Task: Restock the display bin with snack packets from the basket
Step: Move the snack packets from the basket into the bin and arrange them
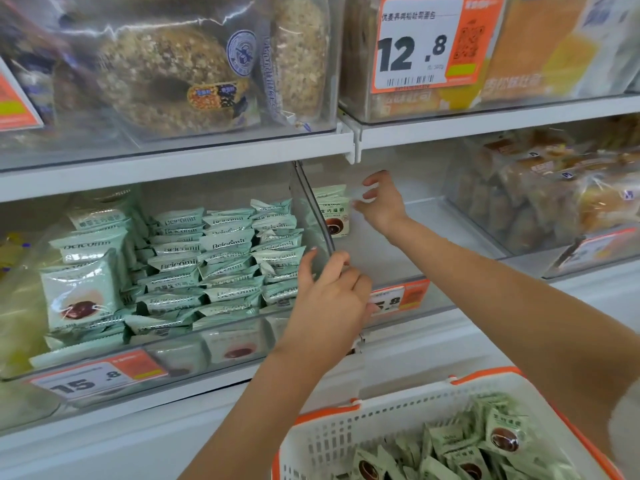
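Two clear display bins are sitting side by side on the middle shelf. The left-hand bin is holding dense rows of pale green snack packets, each printed with a script brand name, some showing a dark round filled cake. The right-hand display bin is holding a single packet standing upright at its rear left corner, just beside the clear divider wall; an orange price tag is hanging on its front edge. The right hand is reaching deep into this bin, fingers curled at the packet's upper right corner, apparently pinching it. The left hand is gripping the front end of the divider wall. At the lower right, a white perforated basket with an orange rim is holding loose packets of the same green design. Bagged ring-shaped bread is filling the bin on the shelf above.
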Tool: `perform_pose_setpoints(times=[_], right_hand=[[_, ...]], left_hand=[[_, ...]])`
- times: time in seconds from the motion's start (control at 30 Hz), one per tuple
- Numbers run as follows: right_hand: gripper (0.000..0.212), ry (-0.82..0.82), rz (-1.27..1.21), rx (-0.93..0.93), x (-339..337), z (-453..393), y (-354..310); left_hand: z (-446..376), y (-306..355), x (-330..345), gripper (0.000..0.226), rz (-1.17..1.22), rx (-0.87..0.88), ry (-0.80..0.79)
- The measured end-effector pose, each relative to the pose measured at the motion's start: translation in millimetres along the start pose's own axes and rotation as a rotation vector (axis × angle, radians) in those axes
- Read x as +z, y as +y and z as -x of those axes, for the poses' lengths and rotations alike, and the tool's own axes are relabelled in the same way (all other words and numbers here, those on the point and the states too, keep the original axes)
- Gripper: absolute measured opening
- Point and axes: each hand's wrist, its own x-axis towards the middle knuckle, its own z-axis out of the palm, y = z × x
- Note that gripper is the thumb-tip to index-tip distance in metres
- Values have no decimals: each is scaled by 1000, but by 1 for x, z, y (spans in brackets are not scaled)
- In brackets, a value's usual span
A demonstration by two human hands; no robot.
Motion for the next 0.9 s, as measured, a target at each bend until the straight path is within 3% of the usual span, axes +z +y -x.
perform_pose_setpoints(times=[0.07,0.17,0.27,0.33,0.4,0.5,0.6,0.77,0.83,0.9], right_hand=[[23,134,-173,-102,-20,30,-11],[26,308,-185,-333,-58,105,-13],[26,515,150,-571,-88,191,27],[23,449,374,-540,-92,237,78],[26,170,590,-299,-88,271,131],[45,-326,925,214,-86,317,209],[68,-564,1163,316,-85,364,256],[71,-451,1214,260,-86,380,252],[56,-379,1070,260,-93,369,244],[33,-195,728,341,-104,355,225]], left_hand=[[3,3,-3,37,18,-3,3],[5,14,-10,39,73,60,134],[10,35,-13,20,187,185,255],[19,50,-6,15,241,280,206],[33,71,1,25,273,355,-10],[66,101,19,25,265,383,-613],[107,116,34,30,163,473,-961],[131,115,34,30,161,418,-1143],[132,114,34,34,181,363,-1157],[129,116,31,40,283,236,-1152]])
